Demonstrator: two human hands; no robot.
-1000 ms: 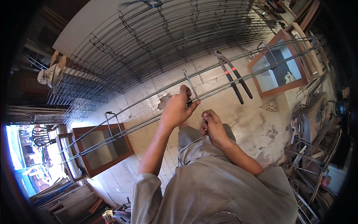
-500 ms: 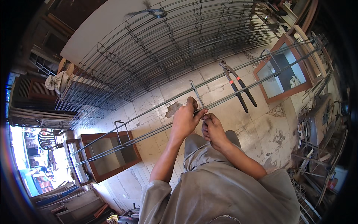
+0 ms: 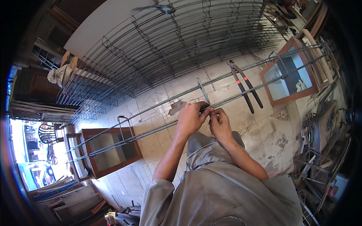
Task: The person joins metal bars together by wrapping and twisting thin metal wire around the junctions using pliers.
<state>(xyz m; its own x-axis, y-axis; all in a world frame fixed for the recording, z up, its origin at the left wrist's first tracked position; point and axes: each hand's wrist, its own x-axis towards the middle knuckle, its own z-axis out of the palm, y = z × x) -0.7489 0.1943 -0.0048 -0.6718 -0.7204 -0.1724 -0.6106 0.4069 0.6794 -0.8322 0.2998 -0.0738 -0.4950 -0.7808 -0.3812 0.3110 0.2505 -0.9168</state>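
The stirrup, a bent steel bar, sits mid-span across the long steel rods, in front of the person's body. The left hand's grip is closed about the lower rods at the stirrup's near end. The right hand comes just beside it, fingertips bunched under the crossing; I cannot tell whether that grip pinches anything, as the spot is too small and half hidden.

For good work here, the left thumb is best kept firm, so that the stirrup stays square to the rods and does not slide along them, leaving the right fingertips free for fine moves.

Near on the right, long-handled pliers with black grips and orange bands lie across the rods; a jolt could well knock them off. Farther out, other stirrups stand along the rods, over a left cabinet and a right cabinet, both glazed. Beyond, a dense stack of wire cages limits reach forward, with a wire bundle on top.
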